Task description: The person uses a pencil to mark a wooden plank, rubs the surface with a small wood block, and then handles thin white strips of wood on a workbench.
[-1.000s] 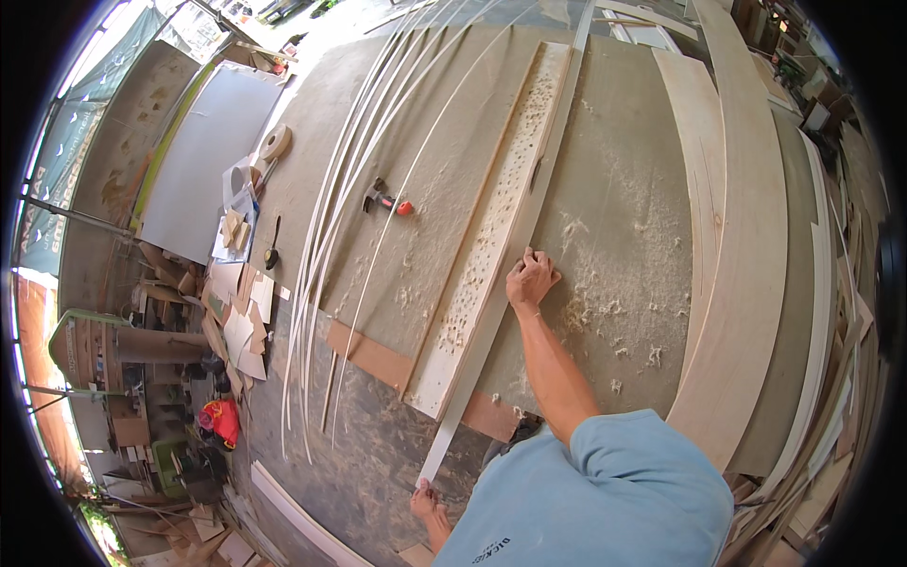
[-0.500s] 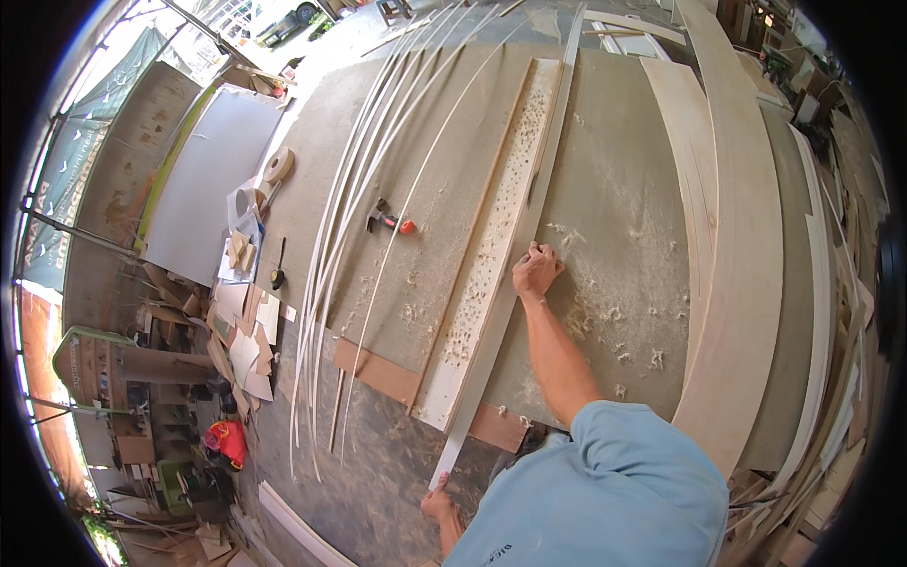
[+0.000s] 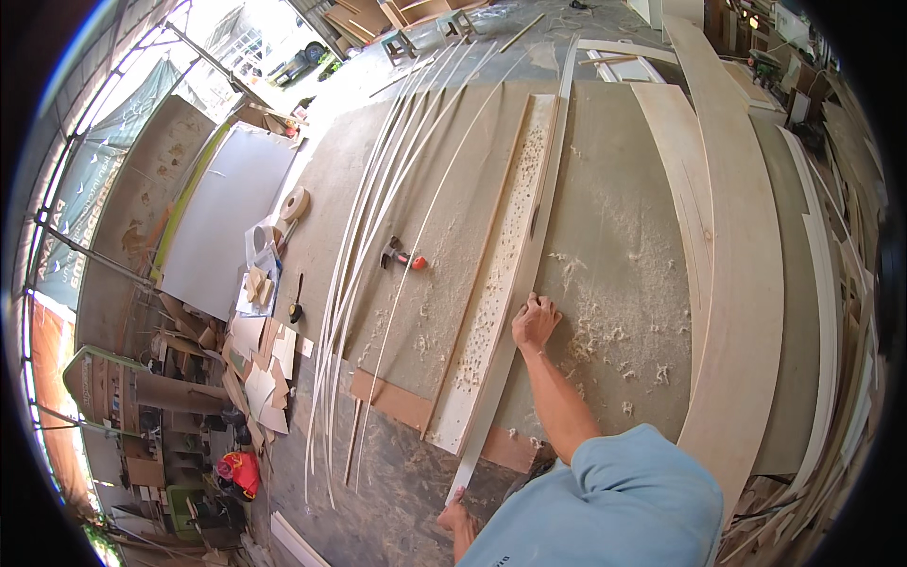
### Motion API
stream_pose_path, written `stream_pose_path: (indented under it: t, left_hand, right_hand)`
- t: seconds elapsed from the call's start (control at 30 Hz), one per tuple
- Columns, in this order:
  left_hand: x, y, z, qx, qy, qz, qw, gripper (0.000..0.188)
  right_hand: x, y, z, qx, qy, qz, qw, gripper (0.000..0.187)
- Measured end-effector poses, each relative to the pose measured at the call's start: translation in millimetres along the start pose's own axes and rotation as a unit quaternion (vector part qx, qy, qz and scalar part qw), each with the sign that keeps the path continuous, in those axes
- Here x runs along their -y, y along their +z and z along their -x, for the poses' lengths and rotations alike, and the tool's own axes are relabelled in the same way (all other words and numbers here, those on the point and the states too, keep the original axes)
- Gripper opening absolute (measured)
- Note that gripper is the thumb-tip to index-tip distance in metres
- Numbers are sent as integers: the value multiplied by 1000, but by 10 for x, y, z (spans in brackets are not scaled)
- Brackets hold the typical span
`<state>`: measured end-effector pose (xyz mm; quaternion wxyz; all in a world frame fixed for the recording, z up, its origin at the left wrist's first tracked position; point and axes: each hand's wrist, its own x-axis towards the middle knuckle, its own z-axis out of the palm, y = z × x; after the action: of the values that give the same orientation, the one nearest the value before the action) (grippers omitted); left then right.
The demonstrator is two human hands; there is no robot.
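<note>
A long, narrow pale strip (image 3: 484, 427) runs lengthwise along the right side of a white board (image 3: 478, 389) dotted with dark specks. Low in the picture, my left hand (image 3: 457, 516) is closed around the strip's near end, thumb on top. Farther up, my right hand (image 3: 536, 322) has its fingers curled against the strip's right edge, pinching it. A thin brown strip (image 3: 475, 312) lines the board's left side. Left of these lie a claw hammer (image 3: 403, 255) with a red-ended handle and several thin, bowed white strips (image 3: 351, 269).
Wood shavings (image 3: 605, 326) litter the large worktable sheet (image 3: 619, 180). Wide curved plywood pieces (image 3: 742, 283) stand along the right. Tape rolls (image 3: 295, 204), a tape measure (image 3: 297, 310) and board offcuts (image 3: 267, 373) are at the left. Stools (image 3: 398, 45) stand at the far end.
The view has tilted, so the table and tools sit lower in the picture and more of the far floor shows. Both hands keep their places on the strip.
</note>
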<state>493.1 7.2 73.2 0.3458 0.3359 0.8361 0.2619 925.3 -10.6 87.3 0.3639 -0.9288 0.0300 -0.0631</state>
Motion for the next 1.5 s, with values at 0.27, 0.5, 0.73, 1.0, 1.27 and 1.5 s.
stream_pose_path:
  t: [0.27,0.5,0.73,1.0,1.27,1.5]
  left_hand:
    - [-462,30,656,84,-19,32,996,48]
    - [-657,317,899,46,7,-39,998,37]
    - [-549,414,756,38,-2,-9,999,37]
    - [-572,528,783,39,-36,22,998,34]
    - [-835,788,1173,69,2,23,997,36]
    - [-617,819,1009,135,32,67,988,29]
  right_hand:
    - [-52,74,-243,-15,18,-24,999,24]
    - [-109,156,-708,-23,-4,7,1000,25]
    - [-50,36,-173,-20,-19,21,999,29]
    - [-39,-49,-89,-4,-7,-6,1000,27]
    - [-29,75,-522,-36,-6,-4,999,27]
    - [-18,69,-675,-24,0,8,1000,26]
